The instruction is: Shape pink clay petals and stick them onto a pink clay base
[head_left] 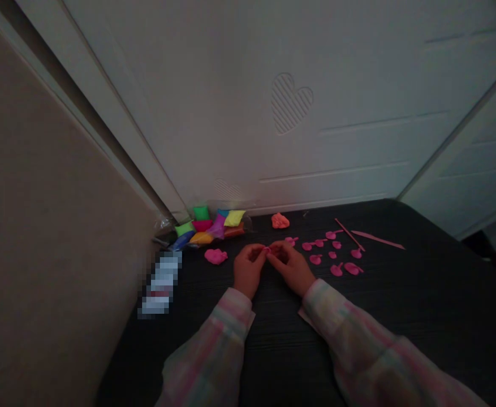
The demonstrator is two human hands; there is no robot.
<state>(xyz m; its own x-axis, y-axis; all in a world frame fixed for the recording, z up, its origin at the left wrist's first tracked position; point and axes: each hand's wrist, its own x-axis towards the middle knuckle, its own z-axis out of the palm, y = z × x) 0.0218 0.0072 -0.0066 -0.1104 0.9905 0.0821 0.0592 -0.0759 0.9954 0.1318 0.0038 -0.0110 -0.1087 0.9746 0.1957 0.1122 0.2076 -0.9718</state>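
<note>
My left hand (248, 268) and my right hand (289, 264) meet over the middle of the dark table. Their fingertips pinch a small bit of pink modelling clay (267, 250), mostly covered by the fingers. Just left of my left hand lies a larger pink clay lump (216, 256). To the right of my right hand several small flattened pink clay pieces (315, 259) are spread out, some with thin stems. One of these pink pieces (290, 241) lies right behind my right hand.
A clear bag of colourful clay packets (218, 226) rests at the back left against the white panel (214, 113). An orange clay lump (280, 221) lies at the back. Two thin pink tools, a stick (349, 234) and a flat blade (379, 239), lie at right.
</note>
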